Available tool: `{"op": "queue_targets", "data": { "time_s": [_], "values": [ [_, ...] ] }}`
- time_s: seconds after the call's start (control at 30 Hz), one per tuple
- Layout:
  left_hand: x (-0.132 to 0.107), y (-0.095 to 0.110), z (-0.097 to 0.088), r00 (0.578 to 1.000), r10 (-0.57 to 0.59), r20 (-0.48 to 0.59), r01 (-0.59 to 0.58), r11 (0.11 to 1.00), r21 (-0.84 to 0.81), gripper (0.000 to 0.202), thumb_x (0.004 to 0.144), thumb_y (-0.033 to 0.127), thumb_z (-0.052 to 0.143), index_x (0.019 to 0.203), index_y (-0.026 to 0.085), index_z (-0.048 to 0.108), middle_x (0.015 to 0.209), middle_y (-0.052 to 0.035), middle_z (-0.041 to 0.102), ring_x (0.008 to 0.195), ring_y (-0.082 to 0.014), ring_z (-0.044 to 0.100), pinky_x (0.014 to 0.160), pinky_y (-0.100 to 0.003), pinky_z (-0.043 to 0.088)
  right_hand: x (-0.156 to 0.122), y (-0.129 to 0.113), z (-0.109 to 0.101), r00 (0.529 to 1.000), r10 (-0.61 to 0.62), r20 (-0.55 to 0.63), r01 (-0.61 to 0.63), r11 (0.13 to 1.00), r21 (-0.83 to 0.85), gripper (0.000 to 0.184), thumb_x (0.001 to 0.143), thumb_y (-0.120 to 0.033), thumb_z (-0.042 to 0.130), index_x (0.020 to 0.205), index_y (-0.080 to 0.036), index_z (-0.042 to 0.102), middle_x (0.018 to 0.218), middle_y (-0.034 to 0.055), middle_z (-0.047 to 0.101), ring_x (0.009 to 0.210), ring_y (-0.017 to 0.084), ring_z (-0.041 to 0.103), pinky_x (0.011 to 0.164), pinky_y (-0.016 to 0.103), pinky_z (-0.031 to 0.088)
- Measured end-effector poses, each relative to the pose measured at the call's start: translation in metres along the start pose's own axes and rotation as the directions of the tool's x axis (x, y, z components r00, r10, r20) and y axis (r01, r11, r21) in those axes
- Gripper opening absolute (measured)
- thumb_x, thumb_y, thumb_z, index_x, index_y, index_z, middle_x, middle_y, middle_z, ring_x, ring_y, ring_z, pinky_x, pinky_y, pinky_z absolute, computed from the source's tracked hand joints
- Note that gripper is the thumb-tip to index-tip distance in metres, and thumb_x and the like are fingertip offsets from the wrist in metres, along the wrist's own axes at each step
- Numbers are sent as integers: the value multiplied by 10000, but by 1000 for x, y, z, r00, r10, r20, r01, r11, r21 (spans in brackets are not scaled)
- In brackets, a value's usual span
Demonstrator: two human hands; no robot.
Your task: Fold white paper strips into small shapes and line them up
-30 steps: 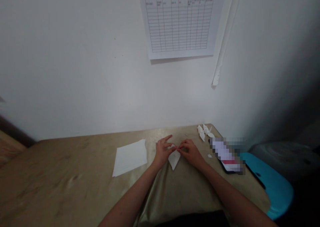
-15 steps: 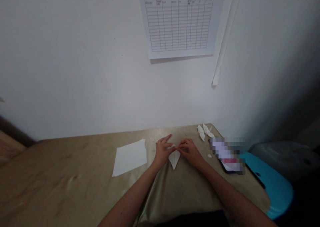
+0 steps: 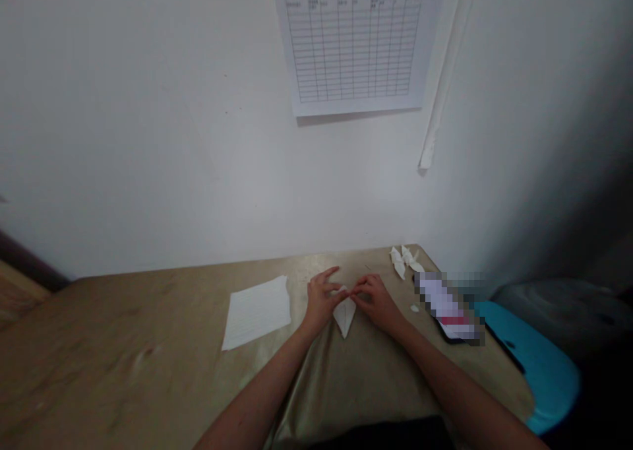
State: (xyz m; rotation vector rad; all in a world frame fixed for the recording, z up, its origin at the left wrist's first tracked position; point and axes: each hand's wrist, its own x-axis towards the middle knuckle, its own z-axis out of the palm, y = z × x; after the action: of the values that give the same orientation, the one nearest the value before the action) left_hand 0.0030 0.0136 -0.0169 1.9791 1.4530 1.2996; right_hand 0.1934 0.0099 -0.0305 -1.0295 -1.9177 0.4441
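Folded paper (image 3: 345,316) lies on the counter (image 3: 148,344), point toward me. Left hand (image 3: 320,299) and right hand (image 3: 376,300) both pinch its far edge — fingertips meeting. I judge the crease wants firm pressure from centre outward — layers aligned first.

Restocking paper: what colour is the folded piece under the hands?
White folded paper, clearest in the head view.

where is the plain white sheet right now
In the head view the white sheet lies flat on the table, left of centre, just beside the left hand that pinches the folded paper.
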Motion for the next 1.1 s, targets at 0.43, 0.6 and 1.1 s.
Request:
{"op": "queue_targets", "data": {
  "time_s": [0.43,0.6,1.1],
  "values": [
    [-2,3,-4,1000,-21,9,22,993,-114,49,737,306,815,755,261,808,1418,-42,609,1280,-278,560,1138,-501,398,2,-6,6,996,-23,-81,20,999,-38,53,848,-223,684,801,-226,707,914,45,614,958,218,540,909,393,418],
    [-2,1,-4,997,-72,30,77,979,-190,58,739,311,811,774,265,817,1463,-38,566,1300,-286,536,1166,-510,360,2,-6,5,998,-23,-60,21,999,-36,48,835,-184,690,806,-221,704,921,43,604,958,215,534,905,387,411],
    [6,4,-14,994,-90,64,103,968,-230,128,732,319,817,849,265,823,1419,-69,603,1321,-292,524,1196,-518,308,-3,-1,5,999,-8,-42,7,1000,-14,30,859,-209,665,859,-232,684,1020,57,602,1033,226,535,953,415,431]
  ]
}}
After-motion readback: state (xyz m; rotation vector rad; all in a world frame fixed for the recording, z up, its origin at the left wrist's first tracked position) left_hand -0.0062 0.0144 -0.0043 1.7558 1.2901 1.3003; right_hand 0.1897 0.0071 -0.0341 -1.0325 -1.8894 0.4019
